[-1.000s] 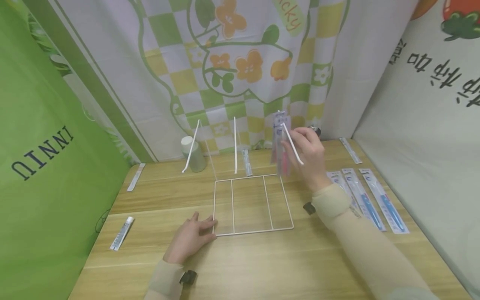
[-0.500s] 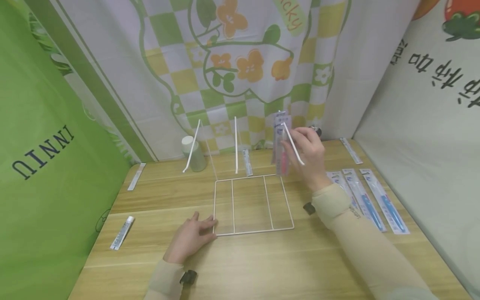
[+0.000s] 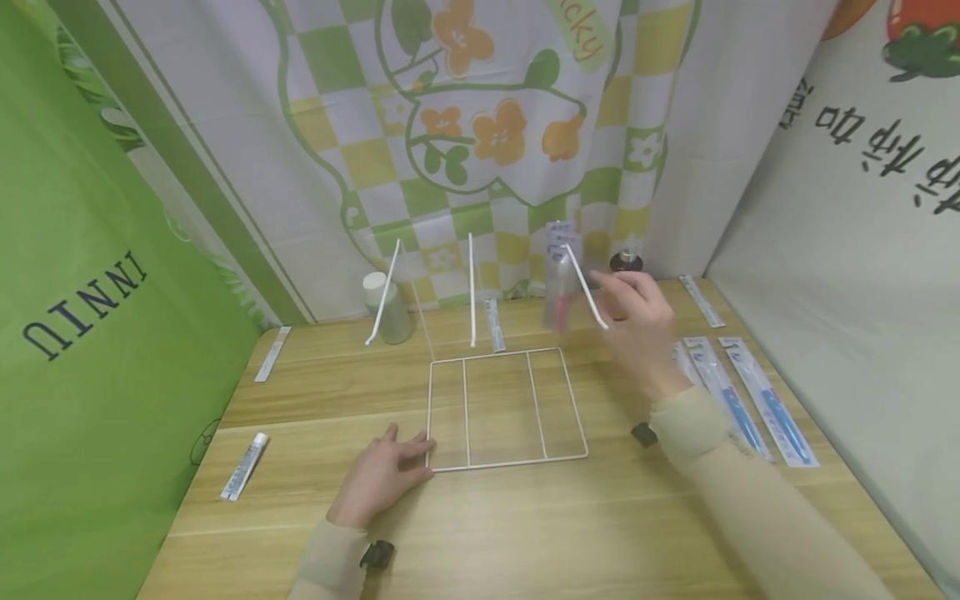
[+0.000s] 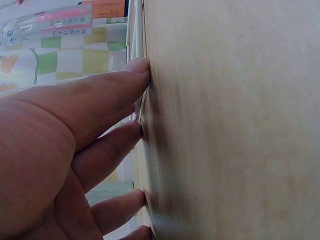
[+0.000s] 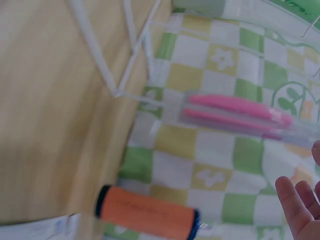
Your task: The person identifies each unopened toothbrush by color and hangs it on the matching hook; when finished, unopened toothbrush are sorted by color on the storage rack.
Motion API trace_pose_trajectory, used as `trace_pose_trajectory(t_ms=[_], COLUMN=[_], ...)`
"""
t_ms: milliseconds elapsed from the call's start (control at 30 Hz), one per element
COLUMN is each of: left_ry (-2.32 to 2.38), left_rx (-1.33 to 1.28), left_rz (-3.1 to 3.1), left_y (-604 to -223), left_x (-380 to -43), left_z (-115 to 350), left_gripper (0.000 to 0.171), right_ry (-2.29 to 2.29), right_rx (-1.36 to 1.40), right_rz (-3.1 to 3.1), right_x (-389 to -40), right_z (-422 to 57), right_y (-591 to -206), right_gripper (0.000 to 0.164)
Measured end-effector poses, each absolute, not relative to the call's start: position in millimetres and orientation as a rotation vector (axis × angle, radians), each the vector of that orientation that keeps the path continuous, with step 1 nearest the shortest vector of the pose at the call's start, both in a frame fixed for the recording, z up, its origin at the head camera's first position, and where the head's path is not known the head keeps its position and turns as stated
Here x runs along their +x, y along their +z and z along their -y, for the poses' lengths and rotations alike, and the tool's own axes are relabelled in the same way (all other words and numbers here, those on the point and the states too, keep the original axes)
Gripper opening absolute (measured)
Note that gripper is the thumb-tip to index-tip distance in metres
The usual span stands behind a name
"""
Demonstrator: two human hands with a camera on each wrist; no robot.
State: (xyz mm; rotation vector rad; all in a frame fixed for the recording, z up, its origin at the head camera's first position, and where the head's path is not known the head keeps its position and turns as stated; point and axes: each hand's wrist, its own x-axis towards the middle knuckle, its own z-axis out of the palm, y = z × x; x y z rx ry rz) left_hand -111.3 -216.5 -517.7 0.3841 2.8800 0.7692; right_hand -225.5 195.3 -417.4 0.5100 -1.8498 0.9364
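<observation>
A white wire rack (image 3: 506,463) stands on the table, with several prongs rising above its flat base. Packaged pink toothbrushes (image 3: 558,292) hang at the right prong (image 3: 587,287); the right wrist view shows their pink handles (image 5: 235,110) through clear wrapping. Just right of that prong is my right hand (image 3: 641,325), its fingers loosely extended and apart from the packages, holding nothing. My left hand (image 3: 382,475) rests at the near left corner of the rack's base. Its fairly straight fingers and thumb (image 4: 137,65) touch the wire and the tabletop.
Packaged blue toothbrushes (image 3: 772,400) lie at the right. A green bottle (image 3: 390,312) with a white cap stands behind the rack. A small tube (image 3: 244,467) lies at the left. An orange container (image 5: 147,212) sits near the curtain (image 3: 495,167).
My right hand has let go of the front toothbrush package and moved right, away from the prong. The package has swung back toward the curtain. My left hand has stayed in place.
</observation>
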Motion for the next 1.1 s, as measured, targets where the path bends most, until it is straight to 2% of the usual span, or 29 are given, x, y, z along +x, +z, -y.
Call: trace_pose_trajectory(t_ms=[233,667,800,1100], left_ry=[0.764,0.765,0.768,0.768], left_rx=[0.387,0.374,0.376,0.37], left_rz=[-2.879,-2.884,-2.886,-2.888], left_y=[-519,-517,-517,-516], left_x=[-111,-111,-111,-110], left_z=[217,216,216,215], left_gripper=[0.043,0.044,0.044,0.043], right_ry=[1.008,0.945,0.977,0.946], right_rx=[0.494,0.266,0.27,0.295], right_rz=[2.033,2.573,2.748,2.888], right_x=[-210,-213,-215,-220], right_z=[-238,-314,-328,-334], right_y=[-446,-493,-498,-499], right_gripper=[0.051,0.054,0.056,0.049])
